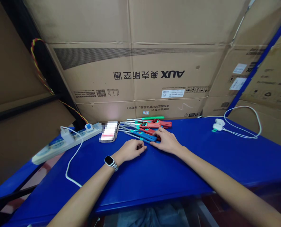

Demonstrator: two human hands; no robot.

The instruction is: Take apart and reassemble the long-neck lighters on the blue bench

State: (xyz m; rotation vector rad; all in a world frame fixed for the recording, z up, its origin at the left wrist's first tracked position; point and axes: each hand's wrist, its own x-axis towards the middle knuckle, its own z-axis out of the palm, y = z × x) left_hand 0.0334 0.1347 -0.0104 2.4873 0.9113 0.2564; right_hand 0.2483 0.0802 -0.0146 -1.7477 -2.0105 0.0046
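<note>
A bunch of long-necked gas lighters lies at the back of the blue table, metal tubes pointing left. Among them are a red lighter (150, 125) with teal parts and a blue lighter (144, 135) nearer to me. My right hand (167, 140) has its thumb and fingers around the handle end of the blue lighter, which still lies in the bunch. The fingers partly cover a second red lighter (148, 130) behind it. My left hand (132, 149) rests on the table just in front of the tubes, fingers loosely curled with nothing visible in them.
A green-handled tool (156, 118) lies behind the lighters. A phone (109, 131) with a blurred screen is left of them. A white power strip (57, 146) with plugs runs along the left edge. At right lies a white charger cable (241, 135). Cardboard (145, 56) walls the back.
</note>
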